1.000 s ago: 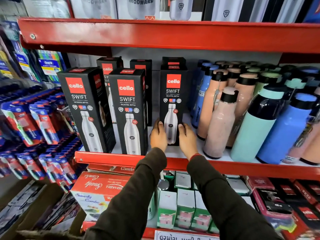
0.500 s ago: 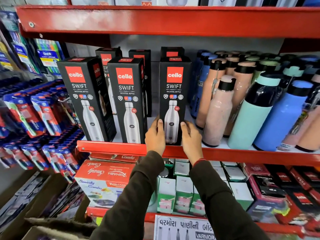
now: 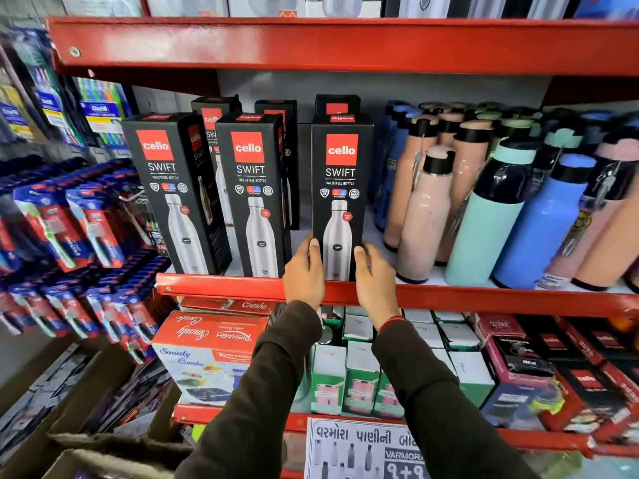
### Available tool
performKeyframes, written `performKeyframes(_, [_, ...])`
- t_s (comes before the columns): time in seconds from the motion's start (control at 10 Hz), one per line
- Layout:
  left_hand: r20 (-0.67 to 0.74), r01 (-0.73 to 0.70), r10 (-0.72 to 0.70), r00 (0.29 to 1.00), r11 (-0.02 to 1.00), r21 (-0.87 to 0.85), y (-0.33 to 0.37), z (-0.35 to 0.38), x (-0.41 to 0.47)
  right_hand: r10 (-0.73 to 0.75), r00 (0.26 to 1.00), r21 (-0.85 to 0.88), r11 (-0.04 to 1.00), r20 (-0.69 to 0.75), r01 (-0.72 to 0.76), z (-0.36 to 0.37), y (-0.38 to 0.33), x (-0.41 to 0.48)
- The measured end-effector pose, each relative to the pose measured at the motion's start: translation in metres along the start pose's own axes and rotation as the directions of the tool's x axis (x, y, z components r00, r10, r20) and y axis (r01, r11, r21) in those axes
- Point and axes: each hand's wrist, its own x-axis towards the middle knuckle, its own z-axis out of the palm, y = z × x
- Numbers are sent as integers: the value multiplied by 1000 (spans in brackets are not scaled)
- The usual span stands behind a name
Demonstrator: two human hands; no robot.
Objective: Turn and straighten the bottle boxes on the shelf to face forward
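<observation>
Three black Cello Swift bottle boxes stand in the front row of the red shelf. The right box faces forward at the shelf's front edge. My left hand grips its lower left side and my right hand its lower right side. The middle box faces forward. The left box stands slightly turned, showing its right side. Three more black boxes stand behind in a back row, mostly hidden.
Loose bottles in pink, teal and blue crowd the shelf right of the boxes. Hanging toothbrush packs fill the left. The shelf below holds a Smarty Combo box and small green-white cartons.
Both hands have pulled the right box forward from behind to the shelf's front edge, in line with the other two front boxes. The camera view has dropped slightly.
</observation>
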Motion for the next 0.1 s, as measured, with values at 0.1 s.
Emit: performKeyframes(0.1, [-3,3,-3,1000,999,-47,3,2,-1,-13,1000,33,999,20,13,-5,-1,0])
